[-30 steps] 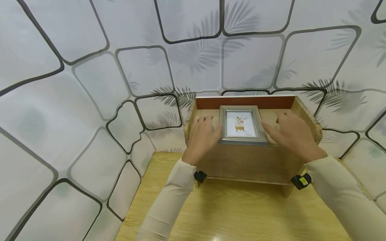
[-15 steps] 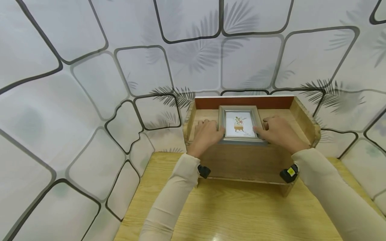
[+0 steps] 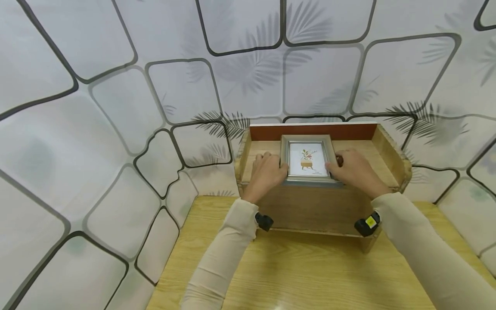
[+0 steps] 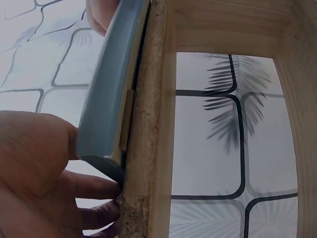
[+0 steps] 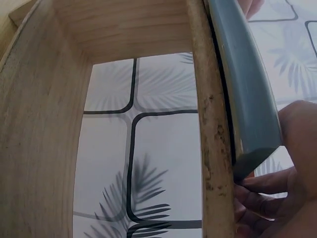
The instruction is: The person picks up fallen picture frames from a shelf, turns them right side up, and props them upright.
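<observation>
A silver-grey picture frame (image 3: 284,155) with a drawing of a plant in an orange pot lies face up on the upper board of a wooden shelf unit (image 3: 383,161). At its left side my left hand (image 3: 267,172) pinches the edge, thumb on the border. My right hand (image 3: 354,170) grips the opposite edge the same way. In the left wrist view the blue-grey side of the picture frame (image 4: 106,94) runs along the board, with the fingers reaching beneath its corner. The right wrist view has the right fingers (image 5: 265,191) curled under the other corner.
The shelf unit stands on a yellow wood-grain table (image 3: 310,267) against a patterned wall (image 3: 248,86). It has raised side panels and a reddish-brown strip (image 3: 314,130) along its back. Below the upper board, an open space shows the wall behind in both wrist views.
Both hands have moved inward to the picture frame, the right hand coming farther, to the left, and they have taken hold of its sides. The picture frame has hardly shifted.
</observation>
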The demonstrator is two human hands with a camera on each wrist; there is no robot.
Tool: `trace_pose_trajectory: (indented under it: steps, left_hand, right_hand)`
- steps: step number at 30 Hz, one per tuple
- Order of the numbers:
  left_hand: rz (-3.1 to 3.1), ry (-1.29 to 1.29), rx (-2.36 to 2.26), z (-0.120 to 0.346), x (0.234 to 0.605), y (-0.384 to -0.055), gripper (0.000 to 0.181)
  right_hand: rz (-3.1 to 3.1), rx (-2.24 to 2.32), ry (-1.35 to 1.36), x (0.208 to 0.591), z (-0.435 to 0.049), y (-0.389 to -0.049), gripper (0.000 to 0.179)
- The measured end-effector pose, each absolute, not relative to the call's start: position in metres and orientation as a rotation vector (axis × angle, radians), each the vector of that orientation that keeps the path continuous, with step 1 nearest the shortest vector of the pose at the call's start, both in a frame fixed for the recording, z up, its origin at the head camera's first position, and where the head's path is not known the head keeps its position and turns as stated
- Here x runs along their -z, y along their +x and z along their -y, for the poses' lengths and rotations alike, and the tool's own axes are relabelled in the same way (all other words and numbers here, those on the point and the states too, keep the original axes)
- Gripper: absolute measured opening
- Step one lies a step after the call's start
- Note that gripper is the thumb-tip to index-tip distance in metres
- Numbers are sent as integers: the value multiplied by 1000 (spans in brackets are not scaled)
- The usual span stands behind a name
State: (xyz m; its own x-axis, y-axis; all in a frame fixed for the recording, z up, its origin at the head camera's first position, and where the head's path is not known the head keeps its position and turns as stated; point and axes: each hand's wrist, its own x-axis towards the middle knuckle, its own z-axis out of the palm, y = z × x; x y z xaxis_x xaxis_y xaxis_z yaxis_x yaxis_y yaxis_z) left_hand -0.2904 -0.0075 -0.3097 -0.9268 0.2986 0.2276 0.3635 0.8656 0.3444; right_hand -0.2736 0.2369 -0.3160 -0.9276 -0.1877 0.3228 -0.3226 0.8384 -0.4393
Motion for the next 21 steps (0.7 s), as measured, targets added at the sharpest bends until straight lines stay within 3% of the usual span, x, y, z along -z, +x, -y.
trace_pose_trajectory:
  steps: [6,16,21]
  left_hand:
    - [2793,-547,640,7,306,-288,31]
    - [2682,-567,780,2,302,-286,35]
    - [2658,-557,804,-1,299,-287,27]
  right_hand:
    - [2707,-857,327,312,-236,-267,50]
    - [2604,-943,290,302,-237,-260,45]
    - [2608,-930,234,292,-238,-259,57]
